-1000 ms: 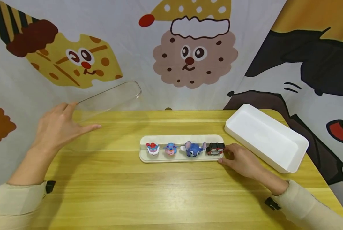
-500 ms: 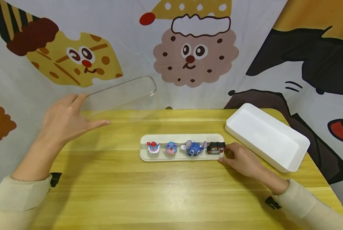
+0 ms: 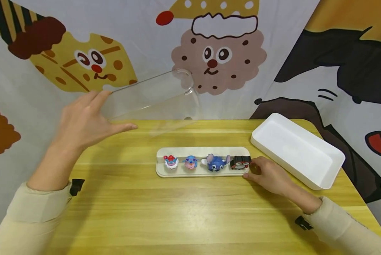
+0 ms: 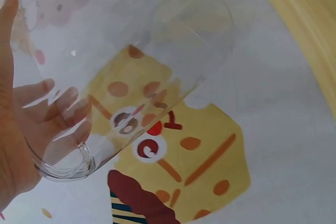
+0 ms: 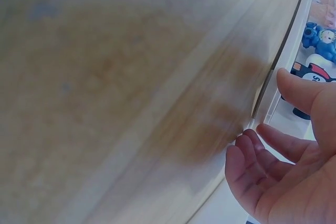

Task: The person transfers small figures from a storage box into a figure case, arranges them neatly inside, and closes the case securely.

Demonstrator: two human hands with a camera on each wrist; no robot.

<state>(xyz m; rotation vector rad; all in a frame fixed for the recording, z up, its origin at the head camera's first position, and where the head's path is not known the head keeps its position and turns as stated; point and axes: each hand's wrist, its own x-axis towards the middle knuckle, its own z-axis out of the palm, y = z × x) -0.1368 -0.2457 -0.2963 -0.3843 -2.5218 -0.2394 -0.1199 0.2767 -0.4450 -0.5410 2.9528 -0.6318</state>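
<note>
My left hand (image 3: 85,122) grips one end of a clear plastic cover (image 3: 152,94), which is held tilted in the air behind and left of a cream display base (image 3: 203,151). Through the clear wall, its fingers (image 4: 60,111) show in the left wrist view. Several small figurines stand in a row on the base: a red-topped white one (image 3: 171,163), a blue one with sunglasses (image 3: 190,163), a big-eared blue one (image 3: 216,163) and a black boxy one (image 3: 240,163). My right hand (image 3: 270,177) holds the base's right end between thumb and fingers.
An open white plastic bin (image 3: 298,152) lies at an angle on the wooden table (image 3: 177,219), just beyond my right hand. Behind the table's far edge hangs a white cloth (image 3: 152,46) printed with cartoon food.
My left hand has moved right and upward with the clear cover, bringing it closer to the base. My right hand stays at the base's right end.
</note>
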